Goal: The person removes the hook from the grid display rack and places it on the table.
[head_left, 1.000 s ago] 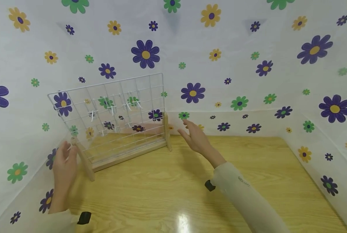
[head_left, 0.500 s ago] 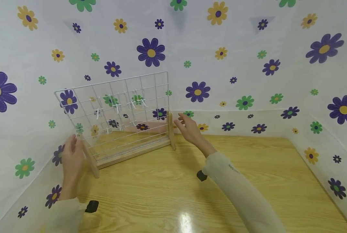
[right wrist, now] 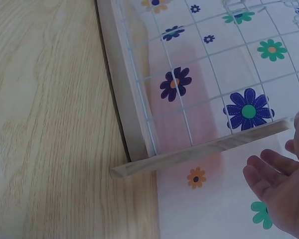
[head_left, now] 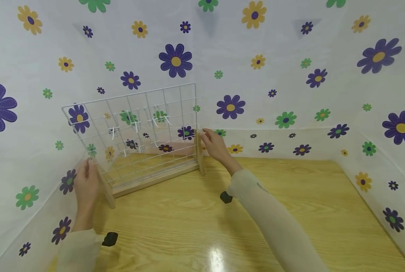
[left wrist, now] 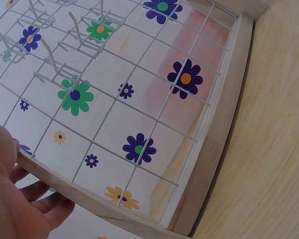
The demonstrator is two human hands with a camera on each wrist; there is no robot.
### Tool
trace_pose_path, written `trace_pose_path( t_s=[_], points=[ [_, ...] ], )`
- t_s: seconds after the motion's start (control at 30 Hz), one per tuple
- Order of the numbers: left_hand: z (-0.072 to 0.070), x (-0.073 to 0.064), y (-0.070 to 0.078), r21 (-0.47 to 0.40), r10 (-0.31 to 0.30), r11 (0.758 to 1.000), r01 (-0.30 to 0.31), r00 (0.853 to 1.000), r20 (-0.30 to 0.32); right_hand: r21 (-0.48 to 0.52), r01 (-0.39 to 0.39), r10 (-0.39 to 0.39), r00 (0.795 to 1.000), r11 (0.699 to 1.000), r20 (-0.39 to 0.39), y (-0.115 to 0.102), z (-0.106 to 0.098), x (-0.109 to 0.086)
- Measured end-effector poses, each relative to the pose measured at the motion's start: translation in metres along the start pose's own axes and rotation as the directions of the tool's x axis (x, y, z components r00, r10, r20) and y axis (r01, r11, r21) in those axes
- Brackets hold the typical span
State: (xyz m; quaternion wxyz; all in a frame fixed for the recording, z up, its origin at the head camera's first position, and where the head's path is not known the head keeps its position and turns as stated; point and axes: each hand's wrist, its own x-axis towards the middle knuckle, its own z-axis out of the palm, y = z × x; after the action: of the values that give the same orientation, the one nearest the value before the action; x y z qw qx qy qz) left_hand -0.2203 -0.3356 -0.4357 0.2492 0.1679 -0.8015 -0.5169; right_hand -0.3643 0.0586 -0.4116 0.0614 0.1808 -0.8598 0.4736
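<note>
Rack (head_left: 158, 181): the wire-and-wood frame is stood aslant at the left of the surface (head_left: 256, 211), its left end nearer; white hooks (head_left: 113, 133) are hung on the wires.
Left hand (head_left: 86, 185): placed at the left post (head_left: 106, 189), with fingers on the outer side; whether the wood is gripped cannot be told.
Right hand (head_left: 216, 145): held beside the top of the right post (head_left: 200, 153), fingers loosely bent and apart from the wood, nothing grasped.
Both posts: a two-sided hold seems to be being set up; even contact at both ends is called for, lest the frame be twisted.
Printed backdrop (head_left: 277, 87): little room seems to be left beyond the right post, near the far edge.
Right and near surface: far more room for sliding or turning is offered.
</note>
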Motion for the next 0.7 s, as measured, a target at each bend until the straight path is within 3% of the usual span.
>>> trace_pose_path(
  t_s=[0.33, 0.7],
  points=[
    [-0.003, 0.007, 0.003, 0.023, -0.04, 0.999, 0.039, 0.999, 0.02, -0.034, 0.013, -0.013, 1.0, 0.999, -0.01, 0.0, 0.012, 0.012],
    [-0.005, 0.009, 0.003, 0.041, -0.043, 0.998, 0.042, 0.998, 0.042, 0.045, -0.006, 0.008, 0.999, 0.999, -0.052, 0.001, 0.019, 0.011]
  ],
)
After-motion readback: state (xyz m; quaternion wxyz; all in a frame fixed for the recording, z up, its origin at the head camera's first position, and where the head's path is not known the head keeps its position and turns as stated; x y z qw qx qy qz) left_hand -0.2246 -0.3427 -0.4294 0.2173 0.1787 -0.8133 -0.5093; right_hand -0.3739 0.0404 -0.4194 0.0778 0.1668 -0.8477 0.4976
